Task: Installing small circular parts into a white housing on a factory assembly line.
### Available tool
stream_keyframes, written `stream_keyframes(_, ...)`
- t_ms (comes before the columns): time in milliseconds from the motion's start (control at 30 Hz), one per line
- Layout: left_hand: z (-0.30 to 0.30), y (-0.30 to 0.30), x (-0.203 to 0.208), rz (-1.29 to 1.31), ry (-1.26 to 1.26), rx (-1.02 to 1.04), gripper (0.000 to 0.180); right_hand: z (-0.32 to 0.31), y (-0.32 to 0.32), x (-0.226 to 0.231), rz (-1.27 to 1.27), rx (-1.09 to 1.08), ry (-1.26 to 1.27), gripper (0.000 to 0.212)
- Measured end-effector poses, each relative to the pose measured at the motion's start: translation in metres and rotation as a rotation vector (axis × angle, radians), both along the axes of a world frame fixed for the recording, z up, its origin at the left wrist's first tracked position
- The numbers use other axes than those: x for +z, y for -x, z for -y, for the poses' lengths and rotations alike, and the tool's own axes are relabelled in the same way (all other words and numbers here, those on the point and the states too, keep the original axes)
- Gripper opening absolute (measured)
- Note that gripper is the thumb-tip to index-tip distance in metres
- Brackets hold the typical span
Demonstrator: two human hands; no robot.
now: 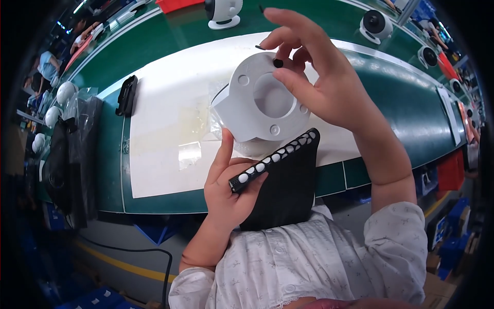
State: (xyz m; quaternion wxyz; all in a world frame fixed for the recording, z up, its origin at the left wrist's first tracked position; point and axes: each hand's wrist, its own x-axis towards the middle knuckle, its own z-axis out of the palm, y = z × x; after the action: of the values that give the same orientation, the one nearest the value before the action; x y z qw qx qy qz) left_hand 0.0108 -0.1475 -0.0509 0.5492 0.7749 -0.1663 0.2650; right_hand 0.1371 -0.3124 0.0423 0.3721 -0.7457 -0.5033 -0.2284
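Note:
A white plastic ring-shaped base with a round middle opening and small round recesses is tilted up over the table. My left hand steadies its lower edge with the thumb and grips a black sheet of round pads, its curled edge dotted white. My right hand is over the base's upper right, index finger raised and fingers apart. Beside its thumb tip, a small black round pad appears to sit at a recess of the base. Small dark bits show at two right fingertips; I cannot tell what they are.
A white mat covers part of the green table. A black plastic part lies left. White cameras on stands line the far side, near a red bin. Dark plastic bags stand at the left edge. Other people are farther left.

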Motion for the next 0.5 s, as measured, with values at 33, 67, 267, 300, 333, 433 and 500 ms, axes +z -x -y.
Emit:
stream_keyframes(33, 0.001, 0.000, -0.001, 0.002, 0.000, -0.001, 0.018, 0.000, -0.002, -0.002, -0.078, 0.019, -0.048, 0.057)
stream_keyframes(67, 0.002, 0.001, -0.002, -0.012, 0.054, -0.005, 0.018, -0.001, -0.004, -0.003, -0.157, 0.039, -0.095, 0.057)
stream_keyframes(267, 0.000, 0.002, -0.002, -0.027, 0.053, 0.007, 0.017, 0.001, -0.006, 0.001, -0.721, 0.238, -0.303, 0.058)
stream_keyframes(300, 0.002, 0.001, -0.002, -0.028, 0.065, -0.003, 0.017, 0.001, -0.017, 0.001, -0.717, 0.233, -0.305, 0.058)
stream_keyframes(333, 0.003, 0.000, -0.001, -0.026, 0.064, -0.009, 0.017, -0.001, -0.038, 0.000, -0.253, 0.445, -0.254, 0.059)
stream_keyframes(433, 0.000, 0.000, -0.003, -0.013, 0.041, 0.014, 0.017, -0.006, -0.008, 0.022, -0.284, 0.359, -0.170, 0.057)
stream_keyframes(500, 0.000, 0.001, -0.001, -0.025, 0.034, 0.001, 0.018, 0.001, 0.007, 0.027, -0.759, 0.032, -0.136, 0.056)
